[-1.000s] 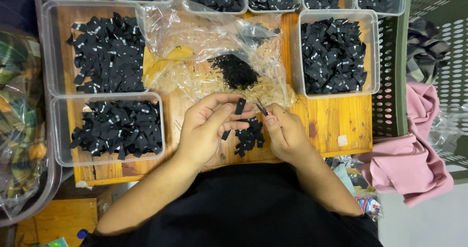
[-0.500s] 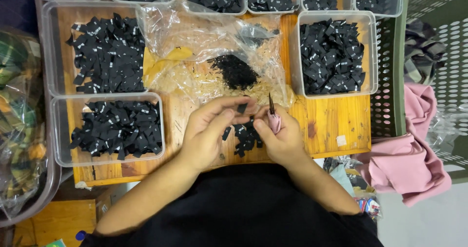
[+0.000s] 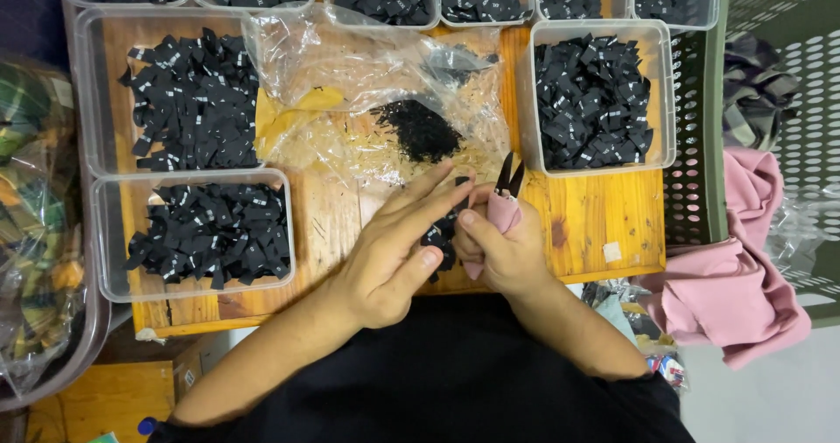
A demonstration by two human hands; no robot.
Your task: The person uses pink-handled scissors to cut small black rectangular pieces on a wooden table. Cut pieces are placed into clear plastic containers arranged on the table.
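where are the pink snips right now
In the head view the pink snips sit in the right hand at the middle of the wooden table, blades up, just left of the right-side clear tub of black labels.

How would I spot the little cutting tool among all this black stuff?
Find the wooden table, then the person's right hand near its front edge. The snips poke up from that fist: pink handle, two short dark blades, unlike the flat black fabric labels beside them.

I see a plain black top across the torso; both forearms are bare, and the left hand (image 3: 389,251) and right hand (image 3: 500,255) wear no gloves or rings.
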